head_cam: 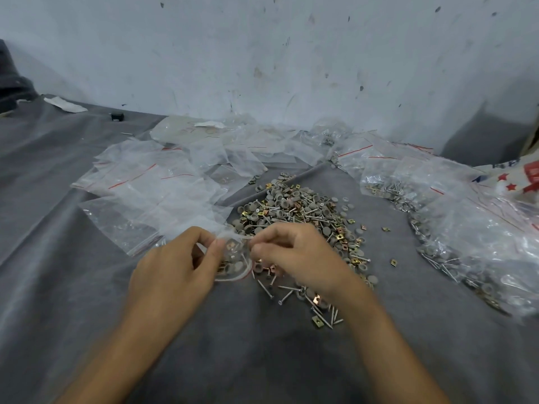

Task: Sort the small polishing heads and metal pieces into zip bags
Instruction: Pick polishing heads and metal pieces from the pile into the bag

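Two-handed pinch on small zip bag, part-filled, near centre of grey cloth: left hand, right hand gripping its mouth. Just beside loose pile of polishing heads, metal pieces.

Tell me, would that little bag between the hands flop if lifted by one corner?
Probably floppy: the small zip bag is thin clear film, crumpling where the left hand and right hand pinch it. It would likely sag bottom-heavy, since grey heads and metal squares sit in its lower part.
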{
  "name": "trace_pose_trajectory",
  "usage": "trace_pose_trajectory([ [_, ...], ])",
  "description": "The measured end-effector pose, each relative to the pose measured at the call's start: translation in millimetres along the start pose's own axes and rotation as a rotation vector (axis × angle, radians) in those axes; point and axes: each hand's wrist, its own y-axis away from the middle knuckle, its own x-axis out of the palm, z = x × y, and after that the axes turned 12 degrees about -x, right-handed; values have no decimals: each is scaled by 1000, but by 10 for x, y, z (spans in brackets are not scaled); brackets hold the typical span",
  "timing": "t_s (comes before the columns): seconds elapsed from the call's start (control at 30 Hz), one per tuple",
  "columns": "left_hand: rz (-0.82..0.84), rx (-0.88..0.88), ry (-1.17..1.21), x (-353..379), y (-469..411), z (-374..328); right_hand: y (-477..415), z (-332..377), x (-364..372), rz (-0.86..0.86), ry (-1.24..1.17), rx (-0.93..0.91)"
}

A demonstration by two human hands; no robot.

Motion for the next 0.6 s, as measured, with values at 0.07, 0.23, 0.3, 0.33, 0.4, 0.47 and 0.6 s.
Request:
trace_pose_trajectory([
  [0.07, -15, -6, 6, -16, -7, 0, -53, -68, -136, -125, 94, -4],
  [0.23, -8, -21, -8, -24, -8, -16, -185, -323, -232, -250, 519, -18],
  [0.3, -5, -27, -10, -20, -7, -14, -211, -371, -189, -161, 597, -37],
  [0.33, -2, -31, -9, -18, -7, -16, -223, -383, -153, -110, 612, -53],
  [0.4, 2, -35, -6, -17, -8, -28, -241, -411, -71, -19, 645, -61],
  [0.47, 2, -32, -5, -22, -4, -43, -264, -442, 5, 20, 733, -53],
  [0.6, 14, -37, 1, -50, 11, -40, -258, -427, 20, -14, 760, -28],
])
